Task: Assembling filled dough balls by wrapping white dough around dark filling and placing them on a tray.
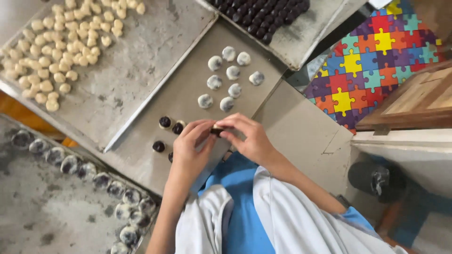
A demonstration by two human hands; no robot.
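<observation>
My left hand [190, 150] and my right hand [249, 138] meet over a grey metal tray [188, 89], pinching one small piece of pale dough with a dark filling ball [217, 131] between their fingertips. Just left of my hands lie three dark balls on dough discs [165, 122]. Beyond my hands, several wrapped pale balls with dark patches [227, 77] lie in a loose cluster on the same tray.
A tray of several small pale dough pieces [56, 51] lies at the upper left. A tray of dark balls [259, 14] lies at the top. A tray edged with finished balls [94, 181] is at the lower left. A colourful puzzle mat [372, 61] covers the floor at right.
</observation>
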